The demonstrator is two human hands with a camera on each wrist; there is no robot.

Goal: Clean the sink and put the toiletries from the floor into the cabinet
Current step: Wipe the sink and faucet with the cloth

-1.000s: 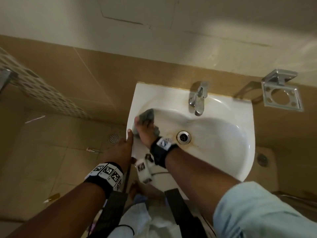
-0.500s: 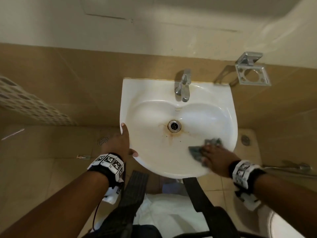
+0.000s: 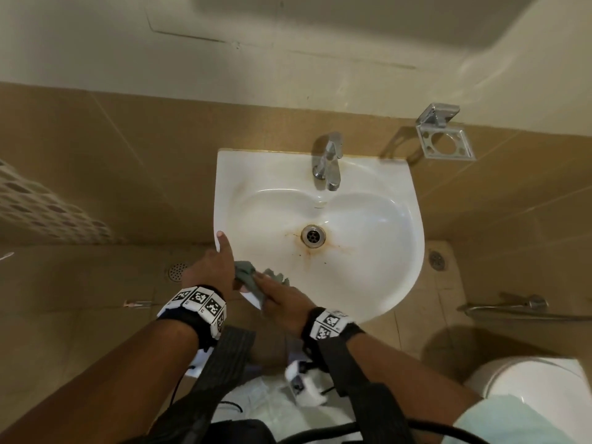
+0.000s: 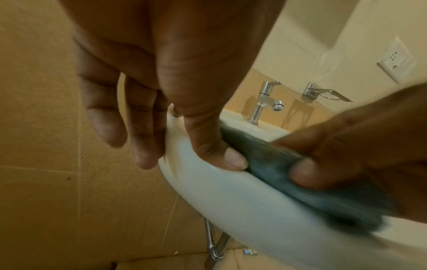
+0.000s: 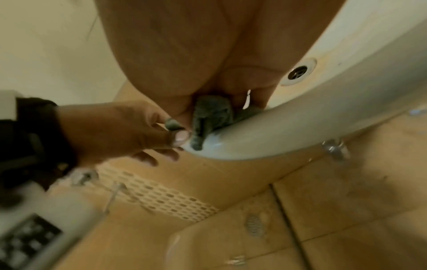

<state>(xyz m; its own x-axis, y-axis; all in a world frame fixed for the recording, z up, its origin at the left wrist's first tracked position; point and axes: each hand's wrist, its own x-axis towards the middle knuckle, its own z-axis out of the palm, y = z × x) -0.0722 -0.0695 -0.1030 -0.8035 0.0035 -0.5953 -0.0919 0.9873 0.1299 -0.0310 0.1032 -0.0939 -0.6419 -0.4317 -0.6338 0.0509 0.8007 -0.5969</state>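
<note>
The white sink [image 3: 368, 251] hangs on the tiled wall, with rust stains around its drain [image 3: 313, 235]. My left hand [image 3: 216, 267] holds the sink's front-left rim [image 4: 231, 201]. Its thumb lies on top, its fingers [image 4: 143, 146] go down the outer side, and its index finger points along the edge. My right hand [image 3: 277, 291] grips a bunched grey-green cloth [image 3: 246, 277] and presses it onto the rim right beside the left thumb. In the wrist views the cloth [image 4: 277, 164] [image 5: 208, 113] sits under the right thumb and palm. No toiletries are in view.
A chrome faucet [image 3: 328, 168] stands at the sink's back. A metal holder [image 3: 445, 139] is fixed to the wall at the right. A toilet [image 3: 538, 379] is at lower right, below a metal rail [image 3: 512, 307]. Floor drains [image 3: 176, 270] [image 3: 436, 259] flank the sink.
My right hand swept the cloth from the back left of the basin to the front right, then back to the front-left rim beside my left hand. The left hand stayed on the rim.
</note>
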